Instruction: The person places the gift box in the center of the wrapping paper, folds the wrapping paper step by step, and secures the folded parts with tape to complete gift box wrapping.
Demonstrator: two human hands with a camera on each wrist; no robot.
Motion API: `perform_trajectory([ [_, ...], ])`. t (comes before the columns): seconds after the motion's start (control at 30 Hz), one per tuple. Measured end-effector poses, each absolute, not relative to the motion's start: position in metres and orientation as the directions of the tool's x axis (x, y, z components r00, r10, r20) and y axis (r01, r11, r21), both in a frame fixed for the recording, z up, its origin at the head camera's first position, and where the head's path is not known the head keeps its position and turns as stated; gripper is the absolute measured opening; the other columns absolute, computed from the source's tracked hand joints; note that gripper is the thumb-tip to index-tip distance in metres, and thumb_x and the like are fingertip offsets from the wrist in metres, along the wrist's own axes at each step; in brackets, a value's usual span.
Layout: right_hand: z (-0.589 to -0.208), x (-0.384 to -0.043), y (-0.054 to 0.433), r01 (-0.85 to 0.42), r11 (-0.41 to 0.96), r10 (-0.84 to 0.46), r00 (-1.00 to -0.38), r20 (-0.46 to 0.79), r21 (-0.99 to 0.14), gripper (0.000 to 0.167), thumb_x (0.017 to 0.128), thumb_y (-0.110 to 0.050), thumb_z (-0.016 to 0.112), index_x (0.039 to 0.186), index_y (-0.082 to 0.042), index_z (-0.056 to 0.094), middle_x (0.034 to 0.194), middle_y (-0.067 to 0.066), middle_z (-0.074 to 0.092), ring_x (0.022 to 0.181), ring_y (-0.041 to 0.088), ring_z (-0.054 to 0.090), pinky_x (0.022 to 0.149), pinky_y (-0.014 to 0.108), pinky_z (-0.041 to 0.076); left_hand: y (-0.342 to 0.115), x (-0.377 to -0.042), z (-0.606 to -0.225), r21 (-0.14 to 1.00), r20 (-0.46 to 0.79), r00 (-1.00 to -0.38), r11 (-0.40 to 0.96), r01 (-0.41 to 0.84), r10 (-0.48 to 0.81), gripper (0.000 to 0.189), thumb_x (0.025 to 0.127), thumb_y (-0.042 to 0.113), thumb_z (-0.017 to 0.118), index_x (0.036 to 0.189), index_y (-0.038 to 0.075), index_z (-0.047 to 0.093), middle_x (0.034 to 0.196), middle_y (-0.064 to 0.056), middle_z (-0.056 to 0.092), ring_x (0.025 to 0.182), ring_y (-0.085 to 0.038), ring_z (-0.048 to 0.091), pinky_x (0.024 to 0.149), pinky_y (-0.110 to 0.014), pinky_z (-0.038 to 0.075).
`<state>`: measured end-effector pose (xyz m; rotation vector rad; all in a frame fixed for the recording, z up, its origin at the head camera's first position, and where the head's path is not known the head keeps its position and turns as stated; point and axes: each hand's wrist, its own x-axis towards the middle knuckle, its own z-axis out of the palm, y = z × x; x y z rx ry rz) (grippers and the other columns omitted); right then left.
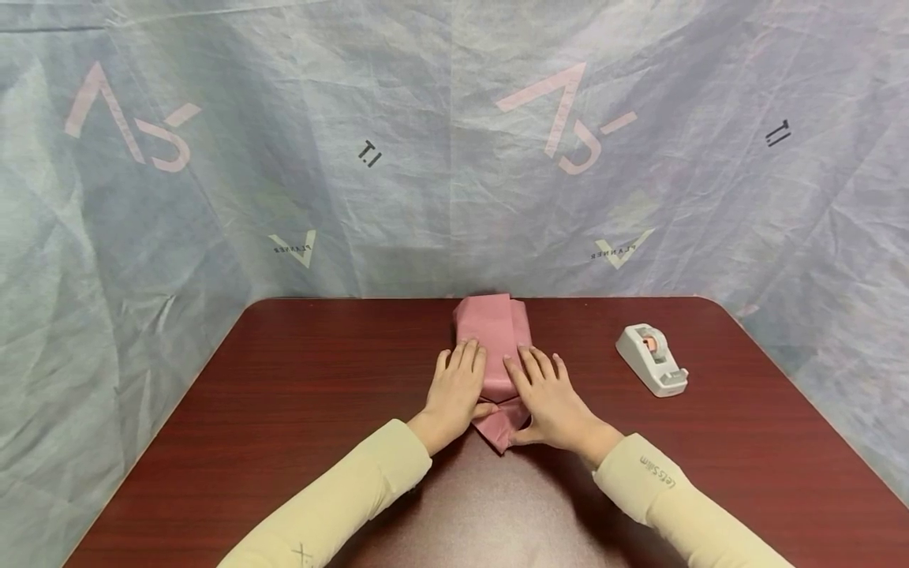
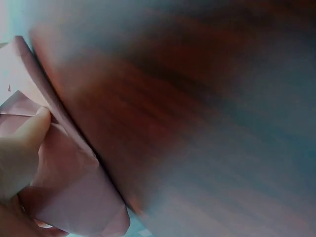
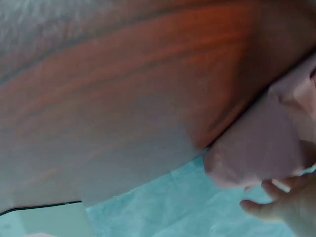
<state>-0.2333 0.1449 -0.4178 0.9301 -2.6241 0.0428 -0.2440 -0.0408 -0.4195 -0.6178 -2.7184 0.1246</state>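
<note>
A box-shaped package wrapped in pink paper (image 1: 490, 319) lies lengthwise on the table. At its near end a pointed paper flap (image 1: 501, 432) sticks out toward me. My left hand (image 1: 451, 398) rests on the package's left side, fingers straight along the top, its thumb (image 2: 37, 129) pressing the folded end. On the other side, my right hand (image 1: 555, 404) touches the right edge with spread fingers, its thumb beside the flap. The left wrist view shows the paper's end folds (image 2: 69, 168) close up. In the right wrist view, the package's side (image 3: 261, 138) appears above the fingers.
A white tape dispenser (image 1: 653, 361) with a roll in it stands on the right part of the dark red wooden table (image 1: 319, 363). Grey printed cloth (image 1: 426, 197) hangs behind the table and along both sides.
</note>
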Motion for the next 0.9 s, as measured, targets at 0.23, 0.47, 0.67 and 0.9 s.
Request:
perform_trajectory([
  [0.23,-0.413,-0.241,0.151,-0.671,0.740,-0.604,-0.686,0.407,-0.033,0.062,0.075,-0.032,0.068,0.127,-0.005,0.048,0.131,0.024,0.041,0.118,0.040,0.039,0.093,0.060,0.031,-0.041,-0.245,-0.423,-0.185,0.309,-0.849,0.903,0.388,0.428,0.097,0.066,0.066,0.064,0.136,0.006,0.033,0.142,-0.011,0.036,0.132,-0.025,0.034,0.102,-0.042,0.030],
  [0.47,-0.418,-0.243,0.146,-0.611,0.791,-0.577,-0.720,0.385,0.042,0.073,0.069,-0.050,0.071,0.125,-0.010,0.048,0.132,0.021,0.041,0.119,0.036,0.039,0.096,0.056,0.030,-0.043,-0.245,-0.422,-0.200,0.323,-0.835,0.895,0.399,0.445,0.098,0.064,0.066,0.065,0.136,0.007,0.034,0.141,-0.010,0.038,0.131,-0.025,0.036,0.101,-0.042,0.031],
  [0.67,-0.420,-0.244,0.144,-0.580,0.806,-0.568,-0.706,0.423,0.114,0.078,0.061,-0.051,0.077,0.122,-0.011,0.049,0.129,0.019,0.045,0.116,0.035,0.041,0.097,0.057,0.028,-0.048,-0.246,-0.418,-0.140,0.313,-0.831,0.887,0.440,0.461,0.096,0.064,0.060,0.069,0.136,0.007,0.035,0.142,-0.010,0.038,0.131,-0.024,0.036,0.100,-0.043,0.031],
  [0.9,-0.422,-0.246,0.142,-0.571,0.806,-0.574,-0.691,0.440,0.155,0.079,0.059,-0.054,0.077,0.119,-0.010,0.049,0.125,0.019,0.046,0.112,0.035,0.042,0.096,0.057,0.029,-0.051,-0.250,-0.417,-0.092,0.315,-0.828,0.883,0.460,0.464,0.093,0.064,0.059,0.069,0.135,0.008,0.037,0.140,-0.009,0.039,0.129,-0.022,0.037,0.098,-0.043,0.032],
])
